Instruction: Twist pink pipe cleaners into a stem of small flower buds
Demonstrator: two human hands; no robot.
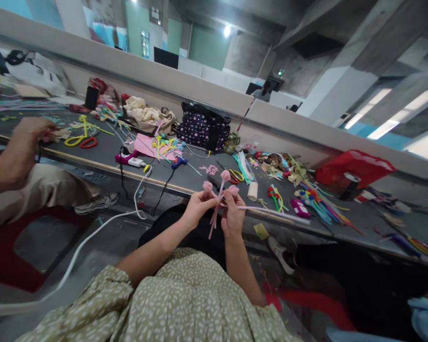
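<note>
Several pink pipe-cleaner flowers [225,175] are bunched together in front of me, their stems [213,227] crossing and pointing down past the table's edge. My left hand [199,209] pinches the stems from the left side. On the other side, my right hand [233,213] is closed around the bunch, thumb up near the right flower head. A long pale pink pipe cleaner [274,213] runs out to the right from between my hands. Just beyond them lie dark-handled pliers [213,181], partly hidden, and scissors with yellow and red handles [236,176].
A blue glue gun [179,162] and a purple-white power strip [130,159] lie to the left, a white cable [92,242] trailing down. A dotted bag [203,127] stands behind. Pipe-cleaner bundles [245,166] and a red bag [355,167] are right. A co-worker's hand [35,130] is left.
</note>
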